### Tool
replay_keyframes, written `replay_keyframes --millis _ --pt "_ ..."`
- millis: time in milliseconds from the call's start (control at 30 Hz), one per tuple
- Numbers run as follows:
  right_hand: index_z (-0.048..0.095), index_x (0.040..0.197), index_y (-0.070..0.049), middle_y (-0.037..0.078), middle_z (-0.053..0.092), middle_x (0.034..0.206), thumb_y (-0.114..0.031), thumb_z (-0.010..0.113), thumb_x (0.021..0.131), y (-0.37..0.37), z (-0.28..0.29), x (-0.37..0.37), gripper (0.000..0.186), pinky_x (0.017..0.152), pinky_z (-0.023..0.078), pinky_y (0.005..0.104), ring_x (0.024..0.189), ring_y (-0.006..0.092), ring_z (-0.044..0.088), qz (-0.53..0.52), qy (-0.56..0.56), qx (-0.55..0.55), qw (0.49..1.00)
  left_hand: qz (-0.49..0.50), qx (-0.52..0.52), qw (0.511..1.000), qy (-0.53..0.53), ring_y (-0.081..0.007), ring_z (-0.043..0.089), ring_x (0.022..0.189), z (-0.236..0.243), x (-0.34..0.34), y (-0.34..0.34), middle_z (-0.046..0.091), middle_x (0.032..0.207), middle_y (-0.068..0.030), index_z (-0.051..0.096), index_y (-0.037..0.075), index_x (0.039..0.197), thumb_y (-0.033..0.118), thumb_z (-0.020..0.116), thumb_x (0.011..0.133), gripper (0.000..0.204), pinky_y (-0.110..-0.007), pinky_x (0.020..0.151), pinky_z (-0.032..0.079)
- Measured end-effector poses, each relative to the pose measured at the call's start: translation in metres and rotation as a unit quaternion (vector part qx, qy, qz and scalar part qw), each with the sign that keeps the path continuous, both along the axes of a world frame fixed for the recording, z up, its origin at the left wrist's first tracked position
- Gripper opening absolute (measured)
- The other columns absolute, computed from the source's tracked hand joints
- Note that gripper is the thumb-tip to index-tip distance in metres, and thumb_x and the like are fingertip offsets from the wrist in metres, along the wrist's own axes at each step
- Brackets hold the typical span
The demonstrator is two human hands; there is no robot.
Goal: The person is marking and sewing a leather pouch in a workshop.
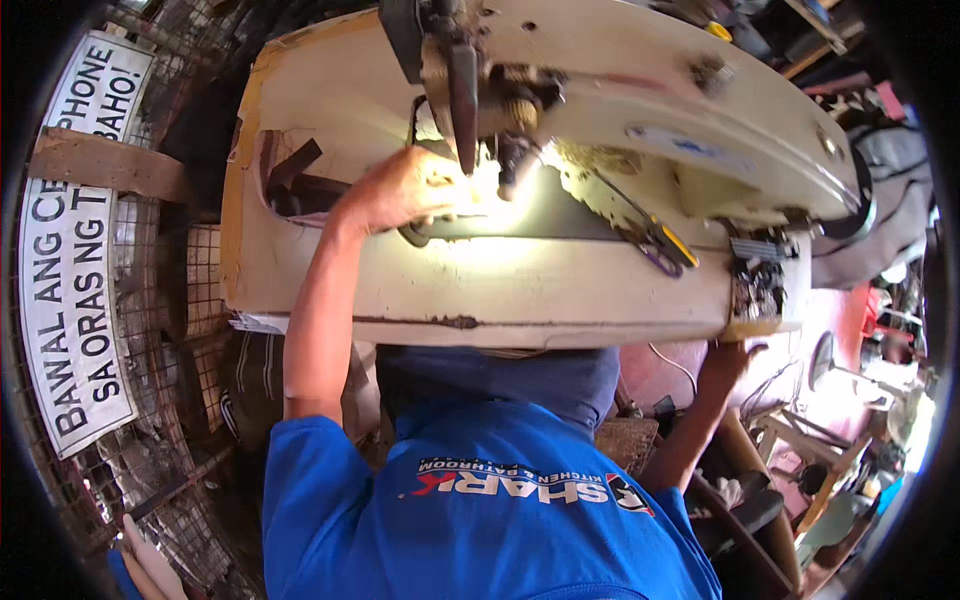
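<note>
My left hand (405, 188) reaches under the head of a large cream sewing machine (690, 110). Its fingers are bent together beside the needle area, where a bright lamp glow washes out the tips, so what they hold cannot be made out. A dark loop (413, 236) shows just below that hand, and dark strips (300, 182) lie on the table to its left. Low at the right, my right hand (728, 366) is against the underside of the table's front edge, its fingers mostly hidden.
On the pale machine table (570, 295) lie a yellow-and-black handled tool (672, 245) and a purple handle loop (660, 262) beside it. A dark metal fitting (758, 280) sits at the right corner. Wire mesh with a white sign (75, 300) stands at the left; clutter fills the right.
</note>
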State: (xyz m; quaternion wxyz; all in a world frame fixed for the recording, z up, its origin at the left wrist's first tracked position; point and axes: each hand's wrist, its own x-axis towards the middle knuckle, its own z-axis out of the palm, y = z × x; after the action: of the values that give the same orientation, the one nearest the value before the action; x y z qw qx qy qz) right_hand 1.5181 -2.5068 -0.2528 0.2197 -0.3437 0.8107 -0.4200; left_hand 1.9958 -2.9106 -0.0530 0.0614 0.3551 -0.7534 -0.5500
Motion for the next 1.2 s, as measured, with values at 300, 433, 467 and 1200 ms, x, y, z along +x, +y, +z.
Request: replay_keyframes --millis 300,433,467,1200 --pt "0.023 0.151 -0.013 0.009 0.024 0.155 -0.070 0.030 0.092 -0.068 0.091 0.071 0.082 0.115 0.021 0.0487 0.140 0.0312 0.025 -0.242 -0.404 -0.293 0.832 -0.030 -0.017 0.999 -0.007 -0.0055 0.052 0.053 0.005 0.008 -0.003 0.064 0.068 -0.0036 0.073 0.003 0.089 0.022 0.068 0.087 0.020 -0.022 0.047 0.042" --pt "0.025 0.150 -0.010 0.014 0.027 0.153 -0.068 0.036 0.093 -0.052 0.101 0.089 0.082 0.110 0.030 0.0492 0.135 0.0340 0.033 -0.261 -0.280 -0.205 0.901 -0.041 0.015 0.998 0.034 -0.0061 0.052 0.053 -0.001 0.014 -0.004 0.064 0.068 -0.0040 0.071 0.001 0.089 0.020 0.068 0.086 0.019 -0.022 0.046 0.043" --pt "0.033 0.146 -0.007 0.018 0.031 0.150 -0.053 0.042 0.098 -0.048 0.108 0.090 0.067 0.108 0.035 0.0461 0.137 0.0320 0.032 -0.253 -0.137 -0.142 0.947 -0.047 0.025 0.998 0.029 -0.0064 0.053 0.053 0.001 0.012 -0.007 0.064 0.068 -0.0041 0.071 0.001 0.088 0.019 0.068 0.086 0.019 -0.022 0.046 0.043" --pt "0.062 0.091 0.002 0.006 0.064 0.072 -0.014 0.068 0.086 -0.314 0.187 0.299 0.018 0.057 0.049 0.0268 0.063 0.0100 0.060 0.344 -0.159 -0.074 0.923 -0.039 0.018 0.999 -0.015 -0.0062 0.050 0.053 0.004 0.011 -0.010 0.057 0.062 0.0005 0.067 0.000 0.081 0.016 0.066 0.087 0.017 -0.025 0.050 0.041"
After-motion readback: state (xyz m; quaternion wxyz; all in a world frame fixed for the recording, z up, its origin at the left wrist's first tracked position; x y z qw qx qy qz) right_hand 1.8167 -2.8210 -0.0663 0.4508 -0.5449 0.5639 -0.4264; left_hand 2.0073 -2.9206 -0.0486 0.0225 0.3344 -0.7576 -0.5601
